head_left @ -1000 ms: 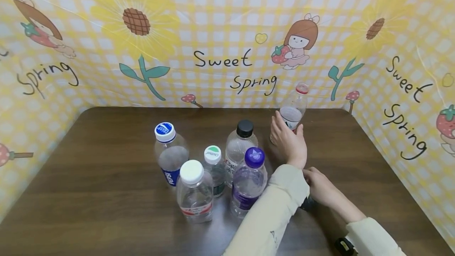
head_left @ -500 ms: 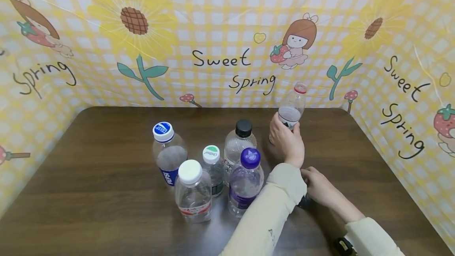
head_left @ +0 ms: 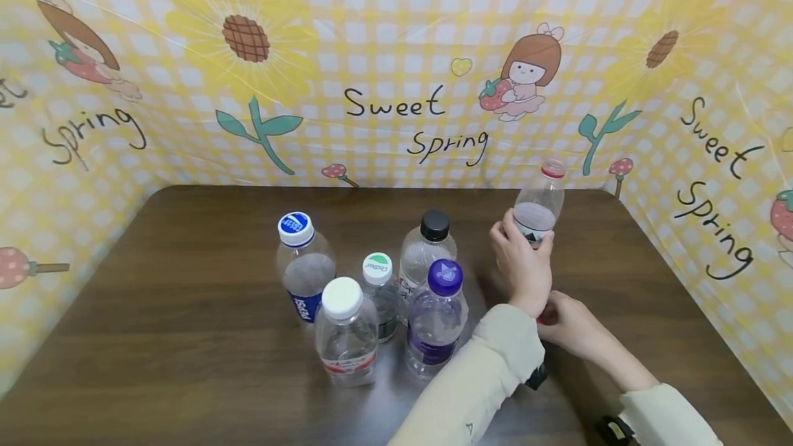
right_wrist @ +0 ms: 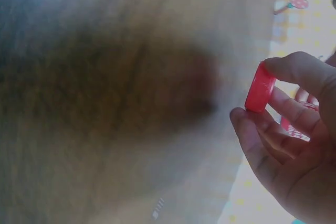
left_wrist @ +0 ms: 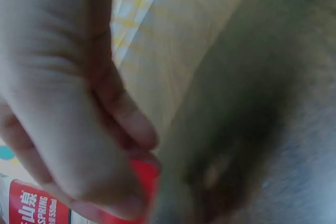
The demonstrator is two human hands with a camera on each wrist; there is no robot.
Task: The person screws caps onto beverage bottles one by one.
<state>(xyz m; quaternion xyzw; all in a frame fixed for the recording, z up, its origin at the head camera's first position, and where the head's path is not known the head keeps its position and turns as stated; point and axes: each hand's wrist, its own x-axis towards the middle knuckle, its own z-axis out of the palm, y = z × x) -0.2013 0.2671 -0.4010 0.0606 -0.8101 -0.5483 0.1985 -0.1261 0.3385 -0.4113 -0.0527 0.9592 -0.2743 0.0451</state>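
My left hand (head_left: 523,263) grips an uncapped clear plastic bottle (head_left: 540,205) with a red ring round its neck. The bottle tilts slightly right; whether its base touches the table is hidden. Just below the left wrist, my right hand (head_left: 579,325) pinches a red bottle cap (right_wrist: 260,87) between thumb and fingertips, clearest in the right wrist view. In the left wrist view, blurred fingers close up cover the left side around the red cap (left_wrist: 144,177), and the bottle's red label (left_wrist: 39,205) shows behind them.
Several capped bottles stand grouped left of the arms: a blue-and-white-capped one (head_left: 306,267), a white-capped one (head_left: 347,343), a green-and-white-capped one (head_left: 382,301), a black-capped one (head_left: 427,253) and a purple-capped one (head_left: 436,322). A yellow checked cloth (head_left: 396,54) encloses the brown table (head_left: 186,336).
My left hand has brought the uncapped bottle rightward and slightly nearer. My right hand has shifted a little right, and the red cap now shows in the head view. The standing bottles keep their places.
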